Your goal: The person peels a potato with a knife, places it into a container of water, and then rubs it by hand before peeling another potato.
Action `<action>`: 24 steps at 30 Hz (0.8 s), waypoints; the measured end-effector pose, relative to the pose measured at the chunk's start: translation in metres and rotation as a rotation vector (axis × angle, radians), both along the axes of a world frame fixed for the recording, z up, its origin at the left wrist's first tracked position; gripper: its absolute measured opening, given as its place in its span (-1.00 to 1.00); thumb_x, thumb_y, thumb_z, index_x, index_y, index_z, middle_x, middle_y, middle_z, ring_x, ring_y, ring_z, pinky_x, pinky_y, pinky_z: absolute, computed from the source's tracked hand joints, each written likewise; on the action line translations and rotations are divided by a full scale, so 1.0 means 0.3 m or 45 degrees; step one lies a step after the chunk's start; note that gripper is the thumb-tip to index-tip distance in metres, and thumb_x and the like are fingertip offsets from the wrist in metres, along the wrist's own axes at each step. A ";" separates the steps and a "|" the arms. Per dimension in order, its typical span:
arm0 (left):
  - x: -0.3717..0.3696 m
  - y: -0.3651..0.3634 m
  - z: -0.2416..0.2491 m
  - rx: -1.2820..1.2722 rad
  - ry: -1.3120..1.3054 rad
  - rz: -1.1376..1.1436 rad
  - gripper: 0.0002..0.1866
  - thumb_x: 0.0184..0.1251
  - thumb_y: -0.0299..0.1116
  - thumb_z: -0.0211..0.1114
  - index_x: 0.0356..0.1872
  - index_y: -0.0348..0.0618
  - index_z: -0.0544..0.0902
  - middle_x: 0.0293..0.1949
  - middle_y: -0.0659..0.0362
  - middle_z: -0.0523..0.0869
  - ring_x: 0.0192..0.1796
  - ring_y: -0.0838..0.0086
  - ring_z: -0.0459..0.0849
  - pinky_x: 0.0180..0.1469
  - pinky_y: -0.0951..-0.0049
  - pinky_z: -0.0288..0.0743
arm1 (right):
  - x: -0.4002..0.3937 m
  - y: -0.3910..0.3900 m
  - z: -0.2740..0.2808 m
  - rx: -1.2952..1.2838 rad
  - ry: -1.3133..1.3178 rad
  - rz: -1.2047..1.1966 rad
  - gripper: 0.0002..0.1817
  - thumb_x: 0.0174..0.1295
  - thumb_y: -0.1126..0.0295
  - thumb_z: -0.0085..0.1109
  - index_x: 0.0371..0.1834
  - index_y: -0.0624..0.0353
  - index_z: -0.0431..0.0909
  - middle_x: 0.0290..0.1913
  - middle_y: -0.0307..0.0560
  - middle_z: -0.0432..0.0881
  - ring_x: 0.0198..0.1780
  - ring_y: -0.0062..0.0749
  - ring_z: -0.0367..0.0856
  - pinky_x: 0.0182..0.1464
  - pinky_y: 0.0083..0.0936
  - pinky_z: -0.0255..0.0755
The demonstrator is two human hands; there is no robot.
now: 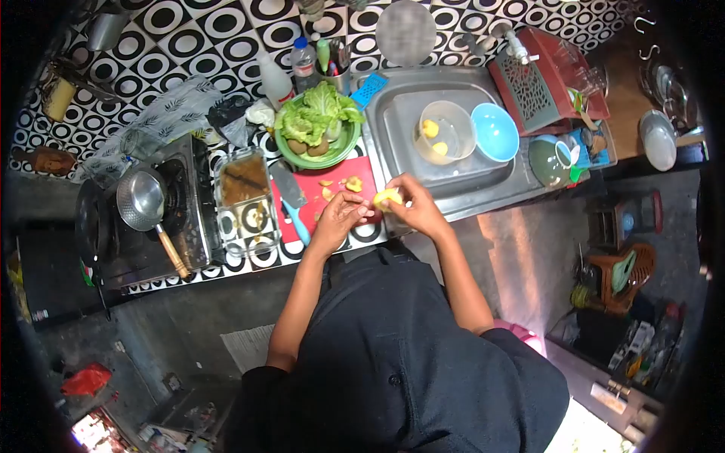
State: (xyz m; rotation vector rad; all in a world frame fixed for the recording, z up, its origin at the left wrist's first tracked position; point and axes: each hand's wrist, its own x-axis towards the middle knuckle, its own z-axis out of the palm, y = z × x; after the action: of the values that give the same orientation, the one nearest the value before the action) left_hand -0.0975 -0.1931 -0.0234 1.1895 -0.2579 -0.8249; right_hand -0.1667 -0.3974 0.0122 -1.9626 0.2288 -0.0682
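My right hand (419, 209) grips a peeled yellow piece of food (388, 198) over the right edge of the red cutting board (302, 181). Close beside it, my left hand (343, 217) has its fingers curled with the tips drawn together; whatever they may pinch is too small to make out. Several yellow scraps (353, 183) lie on the board. At the board's left side rests a knife (288, 189) with a wide grey blade and a light blue handle. Behind the board, a green bowl (321, 160) holds leafy lettuce (321, 113) and brown roundish items (317, 147).
In the steel sink (389, 143) stand a clear tub (457, 124) with yellow pieces and a blue bowl (495, 133). A glass dish (260, 235) with brown liquid sits left of the board. Farther left, a wooden-handled metal pan (141, 198) rests on the stove (192, 241).
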 end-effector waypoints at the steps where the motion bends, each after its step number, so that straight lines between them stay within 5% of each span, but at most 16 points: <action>1: -0.007 -0.045 -0.004 0.025 0.001 -0.006 -0.75 0.40 -0.39 0.26 -0.02 -0.24 0.47 -0.11 0.16 0.62 -0.06 0.50 0.66 0.01 0.49 0.58 | 0.001 -0.084 -0.012 -0.015 -0.063 -0.046 -0.68 0.11 0.44 0.38 -0.10 0.17 0.51 -0.30 -0.27 0.51 -0.34 -0.64 0.43 -0.27 -0.63 0.38; 8: -0.088 -0.236 -0.099 0.351 0.000 0.127 -0.80 0.38 -0.44 0.27 -0.06 -0.22 0.49 -0.25 0.21 0.63 -0.19 0.58 0.63 -0.11 0.55 0.52 | 0.054 -0.606 -0.017 -0.472 -0.158 -0.119 -0.73 0.08 0.51 0.30 -0.15 0.23 0.49 -0.17 0.05 0.53 -0.12 -0.04 0.57 -0.08 -0.30 0.46; 16: -0.205 -0.248 -0.098 0.407 0.031 0.514 -0.83 0.37 -0.48 0.25 -0.09 -0.25 0.50 -0.25 0.20 0.61 -0.21 0.59 0.63 -0.16 0.58 0.49 | 0.195 -0.780 -0.092 -0.855 -0.016 0.231 -0.71 0.08 0.41 0.27 -0.14 0.20 0.47 -0.12 0.06 0.56 -0.09 0.07 0.57 -0.11 -0.18 0.47; 24: -0.307 -0.208 -0.119 0.451 0.089 0.729 -0.83 0.39 -0.44 0.24 -0.07 -0.22 0.50 -0.23 0.21 0.64 -0.20 0.59 0.63 -0.17 0.56 0.48 | 0.206 -0.784 -0.051 -0.865 0.056 0.358 -0.65 0.12 0.45 0.26 0.00 0.23 0.48 -0.10 0.06 0.59 -0.06 -0.03 0.61 -0.06 -0.24 0.47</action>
State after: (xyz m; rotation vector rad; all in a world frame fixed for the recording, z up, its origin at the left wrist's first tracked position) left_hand -0.1895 -0.2555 -0.0591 1.4639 0.2926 -0.4114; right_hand -0.1049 -0.6325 -0.0032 -2.6552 -0.0587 0.0945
